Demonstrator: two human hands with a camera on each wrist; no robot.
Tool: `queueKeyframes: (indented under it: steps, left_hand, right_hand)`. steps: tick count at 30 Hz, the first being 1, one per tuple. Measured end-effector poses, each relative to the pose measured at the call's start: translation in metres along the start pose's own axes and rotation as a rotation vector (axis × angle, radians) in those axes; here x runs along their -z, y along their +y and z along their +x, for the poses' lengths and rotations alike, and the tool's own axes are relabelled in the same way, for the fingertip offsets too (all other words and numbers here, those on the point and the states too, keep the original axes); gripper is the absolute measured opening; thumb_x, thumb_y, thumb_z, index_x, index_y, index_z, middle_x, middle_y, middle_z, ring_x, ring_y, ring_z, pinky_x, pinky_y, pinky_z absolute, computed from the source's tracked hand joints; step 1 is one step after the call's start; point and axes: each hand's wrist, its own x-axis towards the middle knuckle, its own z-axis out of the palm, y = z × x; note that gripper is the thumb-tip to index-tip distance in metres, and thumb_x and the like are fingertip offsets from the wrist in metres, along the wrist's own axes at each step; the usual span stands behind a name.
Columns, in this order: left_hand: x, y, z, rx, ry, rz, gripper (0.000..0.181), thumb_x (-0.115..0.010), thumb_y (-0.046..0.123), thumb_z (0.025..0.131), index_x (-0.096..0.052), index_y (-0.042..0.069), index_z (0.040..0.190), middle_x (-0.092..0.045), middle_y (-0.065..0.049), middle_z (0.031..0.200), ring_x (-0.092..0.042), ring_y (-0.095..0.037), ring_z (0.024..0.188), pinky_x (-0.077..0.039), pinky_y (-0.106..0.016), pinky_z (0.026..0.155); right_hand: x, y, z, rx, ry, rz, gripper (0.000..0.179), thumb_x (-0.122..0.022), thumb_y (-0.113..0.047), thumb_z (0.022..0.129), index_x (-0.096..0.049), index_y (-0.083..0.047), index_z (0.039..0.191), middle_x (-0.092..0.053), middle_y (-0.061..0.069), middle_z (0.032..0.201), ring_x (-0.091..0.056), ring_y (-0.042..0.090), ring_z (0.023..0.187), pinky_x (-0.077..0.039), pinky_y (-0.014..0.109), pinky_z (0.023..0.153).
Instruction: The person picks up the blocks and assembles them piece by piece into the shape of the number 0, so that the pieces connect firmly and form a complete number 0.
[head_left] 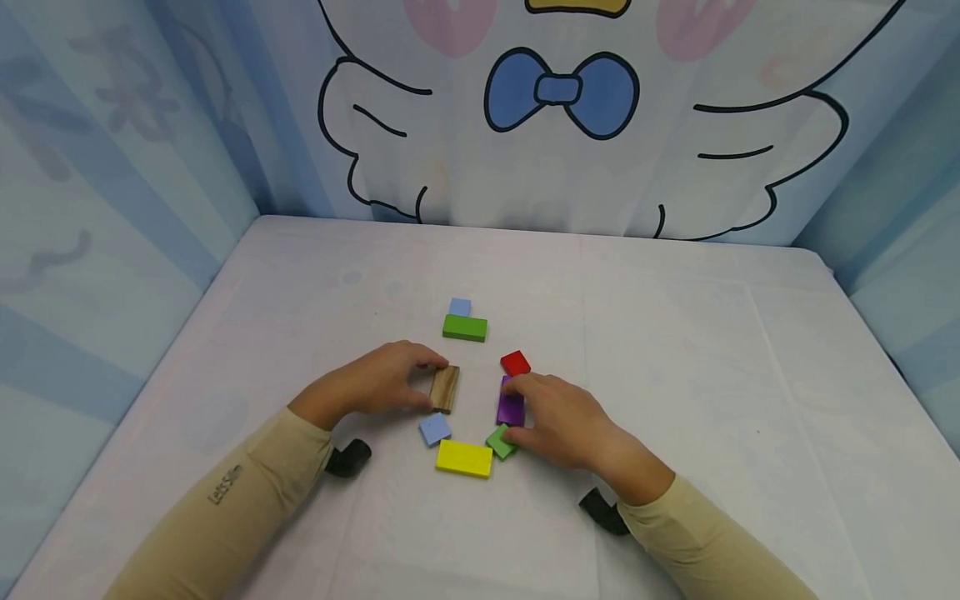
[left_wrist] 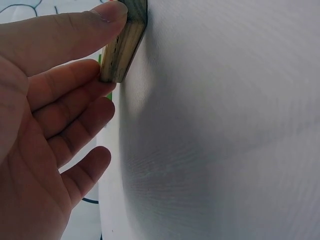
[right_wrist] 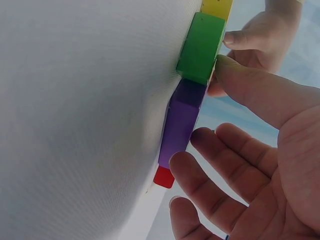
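My left hand [head_left: 386, 379] pinches a brown wood-grained block [head_left: 444, 389] by its ends, thumb at the near end and fingertips at the far one. In the left wrist view the block [left_wrist: 121, 52] stands low at the white cloth. Across from it, my right hand [head_left: 566, 421] has its thumb on a small light green block [head_left: 499, 443] and fingertips at a purple block [head_left: 511, 410]. The right wrist view shows the green block [right_wrist: 201, 47] end to end with the purple one [right_wrist: 179, 125]. A red block [head_left: 515, 363] lies just beyond the purple block.
A yellow block [head_left: 464, 459] lies nearest me, beside a light blue block [head_left: 434, 429]. Farther off, a longer green block [head_left: 465, 328] lies against another light blue block [head_left: 460, 307]. White cloth covers the table [head_left: 712, 375], with printed curtains [head_left: 465, 167] around it.
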Motion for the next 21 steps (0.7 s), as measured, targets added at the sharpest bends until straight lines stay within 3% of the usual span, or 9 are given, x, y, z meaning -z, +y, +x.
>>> queueKeyframes:
  steps: [21]
  left_hand:
    - [-0.0023,-0.0011,0.0003,-0.025,0.004,0.006,0.059,-0.08,0.021,0.087,-0.057,0.008,0.14,-0.056,-0.008,0.141,-0.048,-0.028,0.132,-0.036,-0.046,0.11]
  right_hand:
    - [-0.0012,0.0014,-0.0001,0.015,0.014,0.001,0.048,-0.081,-0.03,0.084,-0.063,-0.011,0.124,-0.067,0.006,0.115,-0.062,0.023,0.101,-0.054,0.04,0.086]
